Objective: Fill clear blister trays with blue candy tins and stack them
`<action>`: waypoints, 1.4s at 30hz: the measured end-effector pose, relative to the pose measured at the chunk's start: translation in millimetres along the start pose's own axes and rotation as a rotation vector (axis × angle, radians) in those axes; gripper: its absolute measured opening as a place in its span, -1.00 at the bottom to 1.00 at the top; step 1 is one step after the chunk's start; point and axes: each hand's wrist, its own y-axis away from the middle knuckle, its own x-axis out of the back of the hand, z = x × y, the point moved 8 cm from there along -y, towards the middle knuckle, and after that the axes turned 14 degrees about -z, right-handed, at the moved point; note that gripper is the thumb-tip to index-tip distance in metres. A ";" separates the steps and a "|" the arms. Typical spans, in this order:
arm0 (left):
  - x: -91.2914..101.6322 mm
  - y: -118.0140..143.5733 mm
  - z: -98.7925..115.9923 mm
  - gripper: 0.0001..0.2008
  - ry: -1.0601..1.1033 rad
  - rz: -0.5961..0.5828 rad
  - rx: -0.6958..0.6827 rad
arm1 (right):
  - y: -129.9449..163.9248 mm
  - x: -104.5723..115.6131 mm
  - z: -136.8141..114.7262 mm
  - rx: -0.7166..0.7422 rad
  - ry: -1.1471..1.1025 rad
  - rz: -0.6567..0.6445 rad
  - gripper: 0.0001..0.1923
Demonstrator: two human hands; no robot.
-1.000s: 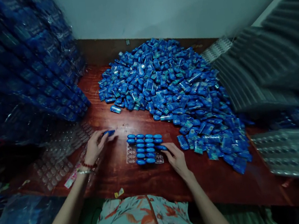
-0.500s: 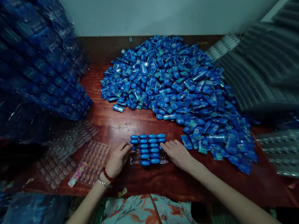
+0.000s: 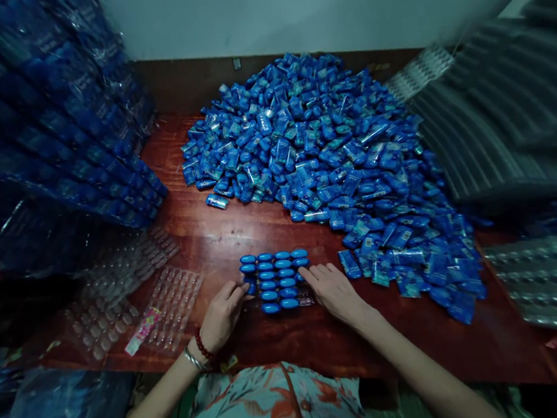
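In front of me, a clear plastic blister tray [image 3: 307,298] lies on the wooden table, with rows of glossy blue oval pieces [image 3: 276,275] set in its cells. The two middle columns are filled down to the near edge, while the outer columns show bare cells at the near end. At the left column, my left hand [image 3: 224,311] pinches a blue oval piece with closed fingertips. My right hand [image 3: 332,288] does likewise at the right column, its fingers bent over a blue piece that is mostly hidden. A beaded red bracelet and a silver one circle my left wrist.
Beyond the tray rises a large heap of blue wrapped pieces [image 3: 301,146]. Clear blister trays [image 3: 174,308] lie at left, with a pink-patterned strip [image 3: 142,330] on them. Stacked blue packs [image 3: 62,126] tower at far left. More tray stacks [image 3: 515,121] stand at right.
My left hand has come slightly toward me along the left column, with a blue piece now visible at its fingertips. My right hand stays at the right column. The view has shifted a little.
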 end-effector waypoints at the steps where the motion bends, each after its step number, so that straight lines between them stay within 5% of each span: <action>1: -0.8 -1.3 0.3 -0.77 -0.007 -0.024 0.013 | -0.6 0.5 0.0 0.006 0.000 -0.010 -0.65; 7: 3.8 -35.4 -5.7 -0.80 -0.013 -0.174 0.036 | -8.6 6.3 -1.1 0.037 0.002 -0.061 -0.65; 11: 13.2 -36.4 -5.6 -0.82 -0.244 -0.031 -0.019 | -1.6 9.6 -2.9 0.033 -0.017 0.043 -0.71; 15: 24.2 -27.7 -11.2 -0.73 -0.265 0.151 -0.093 | 32.9 13.0 16.3 -0.112 -0.198 0.344 -0.65; 18: 42.2 -50.9 -47.4 -0.74 -0.102 0.226 0.051 | 64.6 -0.6 51.3 -0.427 -0.353 0.487 -0.67; 22: 71.3 -111.8 -117.6 -0.67 -0.106 0.248 0.413 | 77.7 -24.4 78.0 -0.809 -0.236 0.360 -0.56; 25: 82.3 -145.3 -164.6 -0.48 -0.050 0.215 0.717 | 66.5 -31.9 78.2 -0.865 -0.181 0.260 -0.56; 29: 78.8 -165.0 -182.0 -0.54 0.063 0.130 0.734 | 55.6 -36.4 72.3 -0.789 -0.343 0.243 -0.62; 32: 70.4 -146.2 -181.2 -0.55 0.107 0.083 0.668 | 62.3 -45.6 67.5 -0.732 -0.547 0.233 -0.64; 36: 60.7 -77.1 -166.8 -0.68 0.218 0.179 0.528 | 86.2 -62.6 58.1 -0.656 -0.909 0.353 -0.65; 42: 50.0 24.8 -100.7 -0.70 0.315 0.248 0.410 | 90.3 -58.8 34.9 -0.496 -1.208 0.427 -0.65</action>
